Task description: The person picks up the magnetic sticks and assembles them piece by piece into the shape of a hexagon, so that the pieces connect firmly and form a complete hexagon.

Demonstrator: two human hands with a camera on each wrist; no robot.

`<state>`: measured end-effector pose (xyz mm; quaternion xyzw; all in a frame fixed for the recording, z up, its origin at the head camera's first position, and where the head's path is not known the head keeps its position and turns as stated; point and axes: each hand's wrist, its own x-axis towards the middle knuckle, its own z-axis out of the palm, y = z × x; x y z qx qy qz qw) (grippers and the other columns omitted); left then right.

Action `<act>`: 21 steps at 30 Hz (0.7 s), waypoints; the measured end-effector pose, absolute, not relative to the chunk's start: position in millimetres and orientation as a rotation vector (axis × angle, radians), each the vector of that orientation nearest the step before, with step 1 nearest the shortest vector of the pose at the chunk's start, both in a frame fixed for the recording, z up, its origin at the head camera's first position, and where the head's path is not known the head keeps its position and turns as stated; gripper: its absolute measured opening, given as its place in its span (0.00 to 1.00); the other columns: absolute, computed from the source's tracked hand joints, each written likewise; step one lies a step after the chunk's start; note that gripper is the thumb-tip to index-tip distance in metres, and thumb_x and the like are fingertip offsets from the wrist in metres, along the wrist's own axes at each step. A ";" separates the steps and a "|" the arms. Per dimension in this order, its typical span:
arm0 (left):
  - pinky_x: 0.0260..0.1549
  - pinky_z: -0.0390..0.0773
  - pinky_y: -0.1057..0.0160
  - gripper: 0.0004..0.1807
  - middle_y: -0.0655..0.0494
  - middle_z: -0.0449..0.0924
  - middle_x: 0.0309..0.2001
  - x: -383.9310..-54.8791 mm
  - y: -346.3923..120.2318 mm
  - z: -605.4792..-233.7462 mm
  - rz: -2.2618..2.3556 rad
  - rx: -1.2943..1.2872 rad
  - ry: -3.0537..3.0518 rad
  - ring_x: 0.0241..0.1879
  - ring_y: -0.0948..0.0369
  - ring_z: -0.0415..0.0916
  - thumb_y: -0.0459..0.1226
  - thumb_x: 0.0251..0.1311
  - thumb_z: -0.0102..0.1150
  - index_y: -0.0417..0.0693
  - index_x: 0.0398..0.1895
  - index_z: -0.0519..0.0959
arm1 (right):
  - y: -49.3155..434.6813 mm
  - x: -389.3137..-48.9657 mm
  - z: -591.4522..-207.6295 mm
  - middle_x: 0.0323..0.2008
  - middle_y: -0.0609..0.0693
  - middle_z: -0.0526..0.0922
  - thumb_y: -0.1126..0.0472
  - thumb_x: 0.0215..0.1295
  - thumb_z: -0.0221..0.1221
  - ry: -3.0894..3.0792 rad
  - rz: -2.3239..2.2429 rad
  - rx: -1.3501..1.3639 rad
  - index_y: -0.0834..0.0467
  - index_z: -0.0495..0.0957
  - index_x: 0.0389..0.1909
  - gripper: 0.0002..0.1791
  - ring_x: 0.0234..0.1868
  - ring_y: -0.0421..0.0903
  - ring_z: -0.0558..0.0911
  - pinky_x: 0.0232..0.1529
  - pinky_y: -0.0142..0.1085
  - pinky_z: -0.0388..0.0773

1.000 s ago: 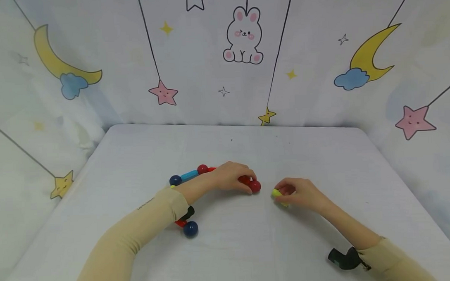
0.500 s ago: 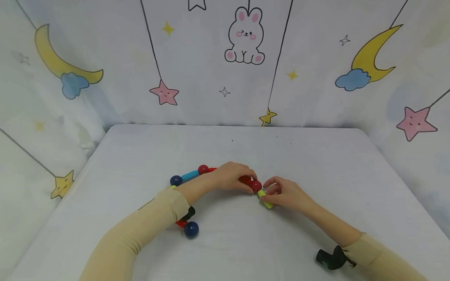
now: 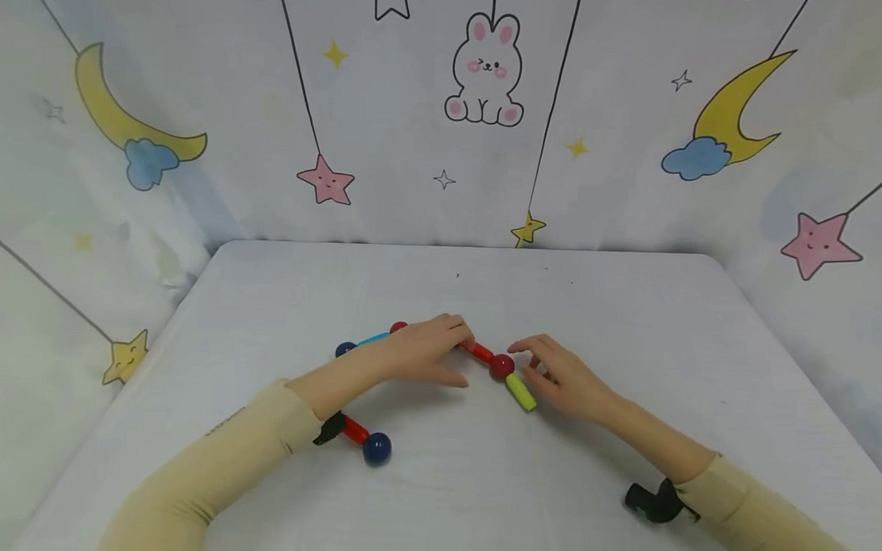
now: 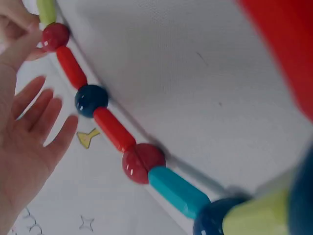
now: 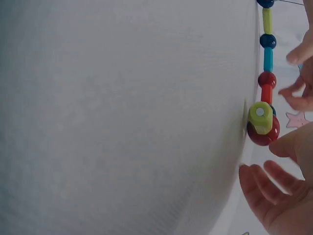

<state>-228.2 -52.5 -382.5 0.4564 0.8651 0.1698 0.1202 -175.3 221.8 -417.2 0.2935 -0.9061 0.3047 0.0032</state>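
Note:
A chain of magnetic rods and balls curves across the white table. At its right end, a yellow-green rod (image 3: 521, 393) touches a red ball (image 3: 502, 367), which joins a red rod (image 3: 478, 353). My right hand (image 3: 565, 381) hovers just right of that ball with loosely bent fingers, holding nothing. Over the middle of the chain is my left hand (image 3: 422, 349), fingers spread. In the left wrist view it stands apart from the dark blue ball (image 4: 91, 100), another red rod (image 4: 114, 129) and a light blue rod (image 4: 178, 191). My left forearm hides part of the chain in the head view.
The chain's near left end has a red rod (image 3: 355, 430) and a dark blue ball (image 3: 377, 449). Black wrist cameras sit at both cuffs, the right one (image 3: 656, 501) low over the table. A patterned cloth (image 3: 377, 107) hangs behind the table (image 3: 632, 317).
My right hand brought the yellow-green rod left to the red ball, then let go of it. My left hand has released the chain's end and moved left, its fingers spreading.

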 end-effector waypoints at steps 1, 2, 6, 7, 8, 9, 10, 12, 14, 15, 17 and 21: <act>0.47 0.74 0.66 0.25 0.58 0.74 0.48 -225.4 -58.4 -380.3 0.488 1.296 2.481 0.49 0.61 0.70 0.53 0.55 0.69 0.51 0.50 0.76 | 222.5 -176.0 -416.6 0.55 0.54 0.75 0.71 0.65 0.57 -2.820 0.893 0.982 0.55 0.74 0.58 0.21 0.50 0.48 0.77 0.45 0.40 0.80; 0.44 0.74 0.67 0.24 0.59 0.75 0.44 -222.3 -64.2 -377.9 0.476 1.248 2.420 0.46 0.63 0.71 0.54 0.53 0.70 0.53 0.48 0.77 | 223.1 -176.8 -415.9 0.57 0.54 0.74 0.73 0.65 0.56 -2.808 0.830 1.042 0.53 0.74 0.59 0.23 0.54 0.49 0.75 0.48 0.43 0.79; 0.37 0.72 0.65 0.20 0.62 0.76 0.34 -208.7 -87.1 -365.9 0.336 1.018 2.182 0.37 0.65 0.72 0.54 0.47 0.74 0.59 0.38 0.79 | 224.3 -180.0 -412.2 0.65 0.55 0.69 0.73 0.64 0.55 -2.770 0.617 1.261 0.47 0.76 0.59 0.26 0.64 0.52 0.66 0.52 0.47 0.77; 0.35 0.72 0.65 0.18 0.63 0.76 0.32 -205.7 -92.0 -363.6 0.292 0.971 2.142 0.35 0.65 0.72 0.53 0.46 0.75 0.60 0.36 0.79 | 224.4 -181.2 -411.4 0.66 0.54 0.68 0.73 0.64 0.56 -2.759 0.580 1.307 0.46 0.77 0.59 0.26 0.65 0.52 0.64 0.52 0.46 0.77; 0.35 0.72 0.64 0.18 0.63 0.76 0.31 -202.6 -96.5 -361.4 0.261 0.924 2.107 0.34 0.65 0.72 0.52 0.45 0.76 0.60 0.35 0.79 | 224.5 -182.3 -410.7 0.66 0.54 0.68 0.72 0.63 0.57 -2.748 0.547 1.344 0.45 0.77 0.58 0.26 0.65 0.51 0.64 0.52 0.46 0.77; 0.35 0.71 0.64 0.17 0.63 0.76 0.31 -199.8 -100.8 -359.6 0.227 0.895 2.085 0.34 0.66 0.72 0.51 0.45 0.77 0.61 0.34 0.79 | 224.5 -183.2 -410.1 0.66 0.54 0.68 0.72 0.62 0.57 -2.733 0.521 1.379 0.45 0.78 0.57 0.26 0.65 0.52 0.64 0.52 0.46 0.77; 0.34 0.71 0.64 0.17 0.63 0.76 0.30 -197.0 -104.4 -358.3 0.207 0.875 2.069 0.33 0.66 0.72 0.50 0.44 0.77 0.61 0.33 0.79 | 224.6 -184.2 -409.9 0.66 0.54 0.68 0.72 0.62 0.58 -2.721 0.499 1.409 0.45 0.78 0.57 0.26 0.65 0.52 0.64 0.52 0.45 0.77; 0.34 0.70 0.65 0.16 0.63 0.76 0.29 -191.4 -110.9 -356.6 0.188 0.860 2.060 0.33 0.67 0.71 0.47 0.43 0.79 0.61 0.32 0.79 | 225.1 -185.9 -409.6 0.66 0.54 0.69 0.71 0.60 0.60 -2.711 0.472 1.444 0.44 0.79 0.56 0.26 0.65 0.52 0.64 0.54 0.46 0.76; 0.33 0.70 0.66 0.16 0.63 0.75 0.29 -186.5 -116.4 -356.8 0.201 0.866 2.062 0.32 0.67 0.70 0.44 0.42 0.80 0.61 0.31 0.79 | 225.7 -187.0 -409.7 0.65 0.53 0.69 0.69 0.60 0.61 -2.725 0.469 1.452 0.44 0.79 0.55 0.24 0.65 0.52 0.64 0.55 0.47 0.75; 0.32 0.69 0.66 0.16 0.62 0.75 0.29 -184.7 -118.8 -357.6 0.213 0.873 2.066 0.31 0.67 0.70 0.43 0.42 0.80 0.61 0.30 0.79 | 226.1 -187.3 -409.8 0.65 0.52 0.69 0.68 0.61 0.62 -2.741 0.469 1.445 0.43 0.79 0.55 0.23 0.65 0.51 0.64 0.56 0.47 0.74; 0.32 0.69 0.67 0.16 0.62 0.75 0.29 -181.6 -122.8 -360.4 0.267 0.887 2.081 0.31 0.67 0.69 0.42 0.43 0.79 0.62 0.31 0.79 | 226.8 -187.5 -410.0 0.65 0.51 0.70 0.65 0.62 0.63 -2.781 0.480 1.411 0.42 0.79 0.54 0.22 0.64 0.50 0.65 0.55 0.47 0.75; 0.35 0.72 0.67 0.14 0.65 0.75 0.31 -181.2 -124.9 -371.5 0.429 0.973 2.114 0.34 0.67 0.70 0.43 0.48 0.76 0.62 0.37 0.80 | 227.0 -186.7 -410.8 0.63 0.49 0.70 0.62 0.62 0.64 -2.853 0.511 1.297 0.41 0.79 0.53 0.20 0.63 0.49 0.67 0.53 0.46 0.76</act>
